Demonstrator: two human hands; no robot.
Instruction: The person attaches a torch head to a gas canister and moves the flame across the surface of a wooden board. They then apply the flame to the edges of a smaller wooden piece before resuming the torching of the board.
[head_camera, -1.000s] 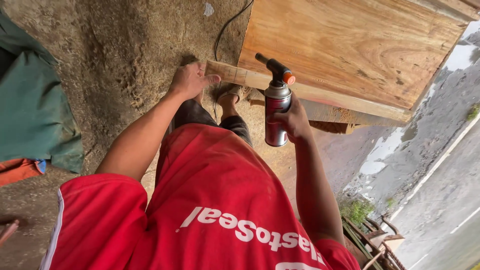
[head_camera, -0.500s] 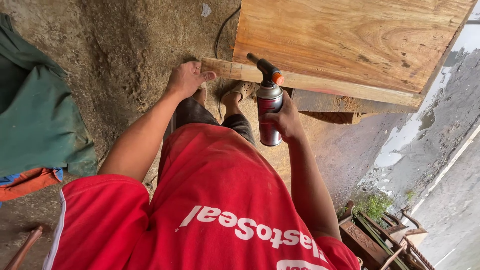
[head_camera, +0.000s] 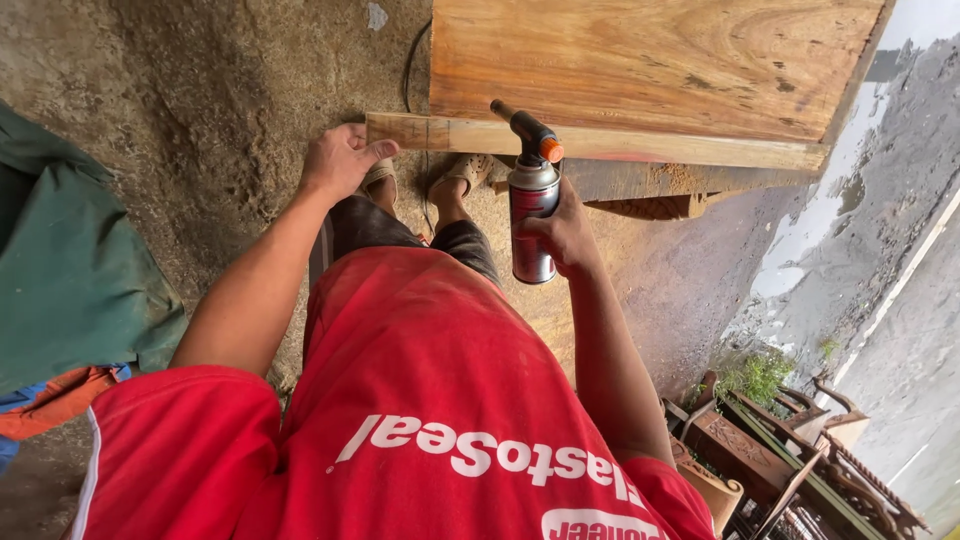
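Rough earthen ground (head_camera: 200, 90) underfoot, damp and uneven; grey paved strip off to one side with carved wooden furniture (head_camera: 780, 450) stacked near it. Green tarp (head_camera: 60, 260) heaped at the other edge.

Large wooden slab (head_camera: 640, 60) laid flat just ahead of the feet, a narrow wooden strip (head_camera: 600, 142) running along its near edge. Left hand (head_camera: 335, 160) flat on the strip's end, fingers spread and pressing down, probably to keep the strip from shifting. Right hand (head_camera: 565, 235) wrapped tight round a gas canister (head_camera: 532, 225), held upright beside the knee. Black torch head (head_camera: 520, 122) with orange knob on top, nozzle angled toward the strip's face and very near it; no flame discernible. Upright hold likely keeps fuel feeding steadily. Sandalled feet (head_camera: 455, 175) tucked close under the board edge. Black cable (head_camera: 410, 70) trailing across the ground behind the slab.
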